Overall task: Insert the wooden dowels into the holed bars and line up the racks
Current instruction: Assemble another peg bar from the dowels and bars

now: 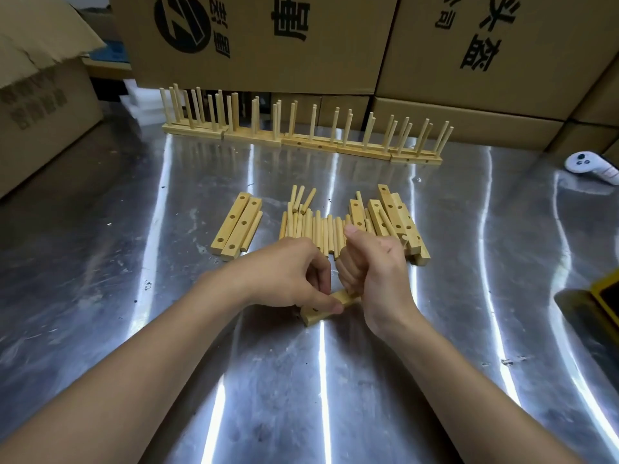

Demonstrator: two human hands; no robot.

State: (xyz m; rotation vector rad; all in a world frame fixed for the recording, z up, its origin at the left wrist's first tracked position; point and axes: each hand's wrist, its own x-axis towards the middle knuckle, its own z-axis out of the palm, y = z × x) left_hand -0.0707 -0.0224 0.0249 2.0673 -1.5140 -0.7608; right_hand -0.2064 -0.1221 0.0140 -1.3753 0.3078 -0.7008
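A short holed wooden bar [315, 314] lies on the metal table in front of me. My left hand [288, 272] pinches its near end between thumb and fingers. My right hand [371, 266] is a fist wrapped round dowels that stand over the bar; the dowels are almost fully hidden inside the fist. Behind my hands lies a pile of loose dowels [315, 226]. Two holed bars [236, 226] lie to the left of the pile, several more bars [395, 219] to its right. Finished racks [301, 128] with upright dowels stand in a row at the back.
Large cardboard boxes [268, 41] wall off the back and left of the shiny metal table [134, 296]. A white handheld controller [593, 167] lies at the far right. A yellow-edged object [606, 296] pokes in at the right edge.
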